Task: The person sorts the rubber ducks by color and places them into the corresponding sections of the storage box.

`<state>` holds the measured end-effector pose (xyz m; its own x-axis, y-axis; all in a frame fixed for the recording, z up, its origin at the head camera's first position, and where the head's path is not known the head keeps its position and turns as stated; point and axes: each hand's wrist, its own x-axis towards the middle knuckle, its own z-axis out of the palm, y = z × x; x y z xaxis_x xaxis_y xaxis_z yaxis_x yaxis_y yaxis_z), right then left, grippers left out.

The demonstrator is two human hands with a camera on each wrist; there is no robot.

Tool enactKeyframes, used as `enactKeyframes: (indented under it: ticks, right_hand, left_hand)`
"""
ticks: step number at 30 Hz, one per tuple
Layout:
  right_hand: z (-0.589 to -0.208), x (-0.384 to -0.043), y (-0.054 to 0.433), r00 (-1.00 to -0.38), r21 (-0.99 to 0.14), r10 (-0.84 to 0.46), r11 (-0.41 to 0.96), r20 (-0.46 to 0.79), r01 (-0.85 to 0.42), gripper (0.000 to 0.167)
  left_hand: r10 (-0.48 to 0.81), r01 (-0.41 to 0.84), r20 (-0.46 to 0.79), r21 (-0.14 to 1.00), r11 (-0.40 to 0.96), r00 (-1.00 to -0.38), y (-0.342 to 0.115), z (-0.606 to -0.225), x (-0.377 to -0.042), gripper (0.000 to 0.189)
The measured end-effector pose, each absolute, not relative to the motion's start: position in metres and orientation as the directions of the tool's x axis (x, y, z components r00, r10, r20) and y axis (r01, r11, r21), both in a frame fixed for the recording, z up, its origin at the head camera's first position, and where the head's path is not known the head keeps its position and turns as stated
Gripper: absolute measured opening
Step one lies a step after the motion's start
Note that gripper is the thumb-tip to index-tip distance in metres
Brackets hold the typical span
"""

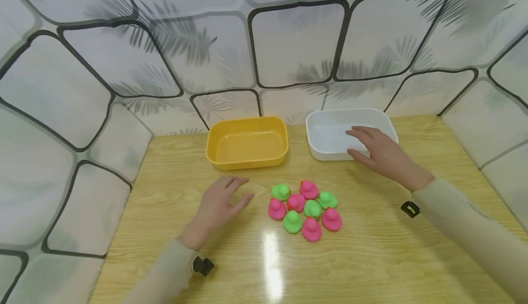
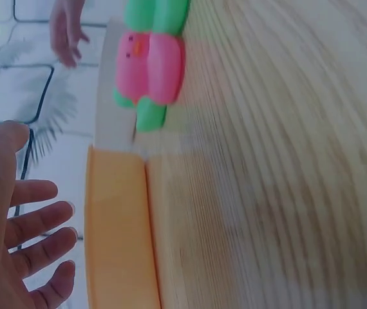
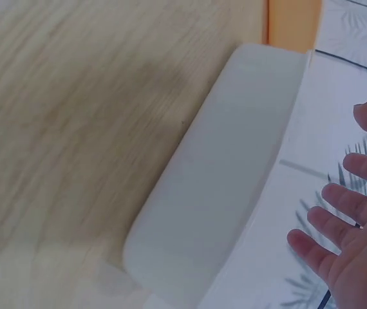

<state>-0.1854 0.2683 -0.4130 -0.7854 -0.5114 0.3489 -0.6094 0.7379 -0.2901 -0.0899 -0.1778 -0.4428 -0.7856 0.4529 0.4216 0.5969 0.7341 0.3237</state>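
Note:
Several small pink and green rubber ducks sit in a loose cluster on the wooden table; a pink duck [image 1: 311, 229] is at its front and a green duck [image 1: 281, 192] at its back left. To the left of them, my left hand [image 1: 218, 205] hovers with nothing in it, fingers spread and relaxed. My right hand [image 1: 377, 150] is over the front right of a white tub [image 1: 326, 152], holding nothing. In the right wrist view its fingers are apart, beside the side wall of the white tub [image 3: 216, 167]. A yellow tub [image 1: 247, 163] stands beyond the left hand.
Both tubs stand side by side at the back of the wooden table [image 1: 173, 221], close to a wall [image 1: 297, 42] with a stone-and-leaf pattern. Patterned side walls flank the table. A dark wrist camera [image 1: 203, 266] sits at the left wrist, another camera [image 1: 410, 209] at the right.

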Motion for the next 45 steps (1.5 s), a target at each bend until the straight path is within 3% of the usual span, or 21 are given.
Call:
enactKeyframes:
  ticks: [7,17,27,38,45]
  right_hand:
    - [-0.409,-0.202,0.242,-0.789,-0.319,-0.548,0.722,0.279,-0.614,0.048]
    - [-0.397,-0.229,0.208,-0.722,-0.286,-0.657,0.665,0.216,-0.69,0.045]
    - [-0.406,-0.26,0.178,-0.71,-0.346,-0.699,0.646,0.091,-0.68,0.05]
    - [-0.416,-0.282,0.145,-0.716,-0.333,-0.697,0.666,0.043,-0.668,0.058]
    - [-0.417,-0.285,0.13,-0.717,-0.329,-0.696,0.687,-0.041,-0.648,0.071]
  left_hand:
    - [0.549,0.679,0.423,0.277,0.68,-0.721,-0.146,-0.441,-0.088,0.039]
    - [0.698,0.759,0.299,0.215,0.615,-0.65,-0.096,-0.429,-0.086,0.033]
    - [0.813,0.834,0.186,0.103,0.543,-0.552,-0.048,-0.425,-0.083,0.036]
    - [0.823,0.827,0.089,0.023,0.562,-0.561,-0.017,-0.428,-0.078,0.035]
    - [0.831,0.834,0.103,-0.016,0.551,-0.547,-0.007,-0.434,-0.078,0.033]
